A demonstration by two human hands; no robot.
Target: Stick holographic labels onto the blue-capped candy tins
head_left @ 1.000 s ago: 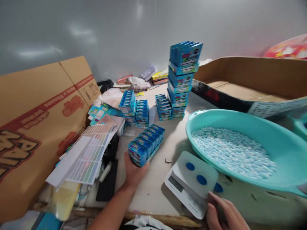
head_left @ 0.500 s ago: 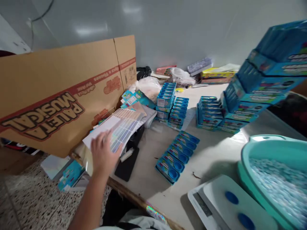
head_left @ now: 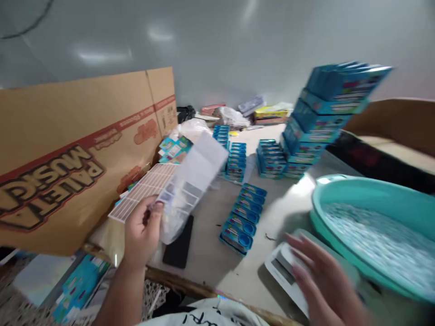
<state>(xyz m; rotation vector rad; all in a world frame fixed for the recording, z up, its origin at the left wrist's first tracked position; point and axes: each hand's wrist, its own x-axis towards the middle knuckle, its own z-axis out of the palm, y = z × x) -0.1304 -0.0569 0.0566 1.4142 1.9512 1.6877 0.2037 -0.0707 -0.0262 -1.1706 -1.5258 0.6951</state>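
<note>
- While the view is blurred by motion, the left hand (head_left: 142, 228) shows at near left, thumb and fingers pinched together on the lower edge of a sticker sheet (head_left: 192, 181).
- Sheet is lifted off the table (head_left: 217, 267) and bends; its far end rises toward the middle of the scene, rows of small labels showing on its face.
- Second label sheet (head_left: 144, 192) lies flat just left of the lifted one, next to the big cardboard box (head_left: 74, 149), which leans at far left with red and brown printing.
- Right hand (head_left: 322, 280) at near right, fingers spread and apart, holding nothing; it hovers over the white kitchen scale (head_left: 282, 267). Blur hides whether it touches.
- Teal basin (head_left: 370, 203) stands right of the scale, filled with small pale blue-white pieces (head_left: 374, 240).
- Row of small blue packs (head_left: 243, 217) lies mid-table, between the lifted sheet and the scale, running near to far.
- Farther back, short piles of the same blue packs (head_left: 270, 156); right of them a tall, leaning stack of blue boxes (head_left: 322, 117).
- Black flat object (head_left: 178, 246) lies on the table just below the lifted sheet.
- Open cardboard tray (head_left: 390, 131) sits at far right behind the basin.
- Plastic bags and mixed packets (head_left: 234, 115) are crowded against the far wall.
</note>
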